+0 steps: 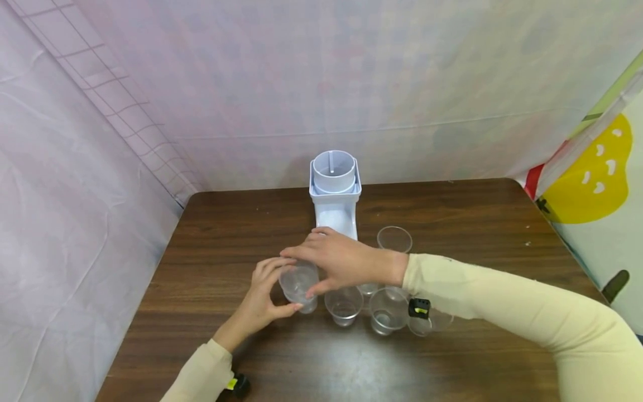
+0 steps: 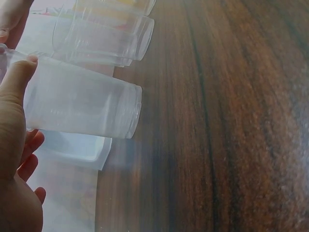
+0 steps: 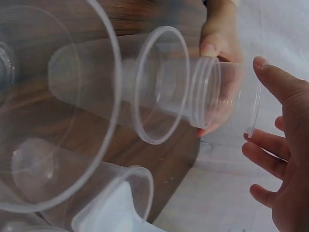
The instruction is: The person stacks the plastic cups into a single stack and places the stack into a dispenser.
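My left hand [image 1: 258,298] grips a short stack of clear plastic cups [image 1: 300,287], its thumb on the near side and fingers round the far side. The stack stands upright, its base close over the table in the left wrist view. From above, my right hand [image 1: 346,259] spans the top cup [image 3: 236,87], with thumb and fingertips at opposite sides of its rim. That top cup sticks up out of the several rims below it. Right beside the stack stands another clear cup [image 1: 344,307].
More clear cups [image 1: 389,312] stand to the right, partly under my right forearm, with one further back [image 1: 394,240]. Behind my hands is a white plastic stand with a round cup-like top [image 1: 334,173]. A pale curtain [image 1: 321,84] hangs along the back edge of the brown table [image 1: 226,234].
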### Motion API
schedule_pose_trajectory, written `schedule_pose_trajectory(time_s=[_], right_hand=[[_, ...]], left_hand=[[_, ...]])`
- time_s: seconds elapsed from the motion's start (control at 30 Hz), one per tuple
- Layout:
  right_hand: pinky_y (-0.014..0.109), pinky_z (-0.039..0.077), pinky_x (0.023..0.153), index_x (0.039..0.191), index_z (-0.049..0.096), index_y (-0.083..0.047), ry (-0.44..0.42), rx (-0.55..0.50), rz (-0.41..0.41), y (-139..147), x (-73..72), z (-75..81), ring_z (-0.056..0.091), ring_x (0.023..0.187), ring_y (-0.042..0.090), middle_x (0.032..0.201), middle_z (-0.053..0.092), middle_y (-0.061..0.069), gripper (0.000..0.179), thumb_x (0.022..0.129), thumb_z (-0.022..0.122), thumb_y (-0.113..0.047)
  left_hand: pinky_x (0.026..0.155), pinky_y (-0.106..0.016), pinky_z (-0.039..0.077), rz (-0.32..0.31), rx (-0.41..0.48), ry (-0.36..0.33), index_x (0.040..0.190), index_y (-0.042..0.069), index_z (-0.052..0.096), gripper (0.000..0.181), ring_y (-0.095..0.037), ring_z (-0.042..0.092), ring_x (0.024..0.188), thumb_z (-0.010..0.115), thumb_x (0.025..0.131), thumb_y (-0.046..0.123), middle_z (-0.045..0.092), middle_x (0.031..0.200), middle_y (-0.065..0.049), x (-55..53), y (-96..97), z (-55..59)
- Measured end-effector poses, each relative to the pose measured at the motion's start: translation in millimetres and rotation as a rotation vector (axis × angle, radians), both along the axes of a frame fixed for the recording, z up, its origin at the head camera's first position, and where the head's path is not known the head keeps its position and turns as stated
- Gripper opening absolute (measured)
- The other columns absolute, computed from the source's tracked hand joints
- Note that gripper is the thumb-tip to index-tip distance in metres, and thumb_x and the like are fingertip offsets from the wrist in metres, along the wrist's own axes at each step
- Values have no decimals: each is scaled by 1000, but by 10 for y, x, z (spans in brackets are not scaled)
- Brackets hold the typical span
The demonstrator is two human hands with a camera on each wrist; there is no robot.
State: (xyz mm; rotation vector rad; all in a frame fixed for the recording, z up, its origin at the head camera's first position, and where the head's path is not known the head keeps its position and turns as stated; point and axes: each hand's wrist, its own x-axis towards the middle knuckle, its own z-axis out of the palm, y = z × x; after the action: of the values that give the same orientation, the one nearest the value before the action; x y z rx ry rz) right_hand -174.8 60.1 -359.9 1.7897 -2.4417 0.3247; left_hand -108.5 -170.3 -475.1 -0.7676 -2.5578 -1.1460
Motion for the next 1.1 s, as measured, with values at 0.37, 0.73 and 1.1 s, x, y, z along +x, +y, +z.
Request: schedule_pose_trajectory(time_s=[0.37, 0.73, 1.1], right_hand=[[43, 40, 111, 145, 46, -17, -15, -2, 3, 5, 0, -180, 59, 114, 15, 130, 66, -5, 85, 76, 79, -52], [43, 39, 111, 146, 46, -14, -7, 20, -18, 20, 16, -263, 60, 115, 16, 130, 66, -2, 87, 76, 79, -52], [44, 38, 112, 146, 46, -15, -9, 31, -24, 4, 13, -328, 59, 116, 15, 133, 65, -2, 86, 76, 78, -53]], left_hand=[[102, -59, 38, 32, -18, -29, 135, 13, 56, 72, -27, 34, 132, 87, 71, 28, 51, 142, -4, 30, 2, -8], [102, -60, 38, 32, -9, 9, 130, 12, 58, 70, -30, 36, 131, 88, 69, 28, 50, 142, -9, 22, 5, -5], [101, -58, 34, 32, 3, -3, 129, 14, 59, 69, -28, 36, 129, 89, 69, 27, 52, 140, -8, 19, -2, -1]])
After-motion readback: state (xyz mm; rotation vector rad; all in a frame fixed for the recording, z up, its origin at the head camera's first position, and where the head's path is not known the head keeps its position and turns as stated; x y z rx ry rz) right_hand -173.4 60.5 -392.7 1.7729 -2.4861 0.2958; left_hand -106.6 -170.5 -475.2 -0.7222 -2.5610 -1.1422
